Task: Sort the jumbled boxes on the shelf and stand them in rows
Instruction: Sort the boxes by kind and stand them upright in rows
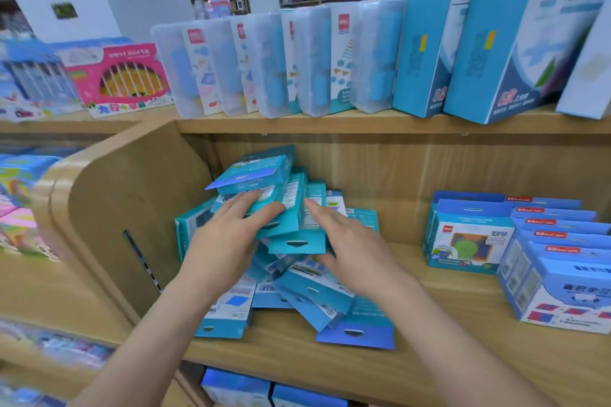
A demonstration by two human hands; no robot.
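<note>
Nearest are two bare forearms reaching in over the front edge of the wooden shelf [429,324]; the left hand [228,235] lies with fingers spread and fairly straight on the upper boxes of the heap, thumb laid across one edge, touching rather than gripping; the right hand [350,241] is open too, fingers straight, its tips against the right flank of the same upper boxes.

The jumbled boxes [330,294] are small teal packs with hang tabs, heaped at the left end of the shelf against the side panel [132,201]; the lower ones lie flat and fan out at all angles; the teal box between the hands [291,225] lies with its tab towards the person and its long axis running back into the shelf; above it a top box [254,172] sits tilted, long axis across.

So the grip falls naturally from both sides at once; the left hand is the nearer, already on it; bare board to the right of the heap looks the likely place to stand a row.

Further right, well apart, blue boxes [469,238] stand upright in a row; above, clear cases [274,66] and tall blue cartons [423,49] line the upper shelf.
</note>
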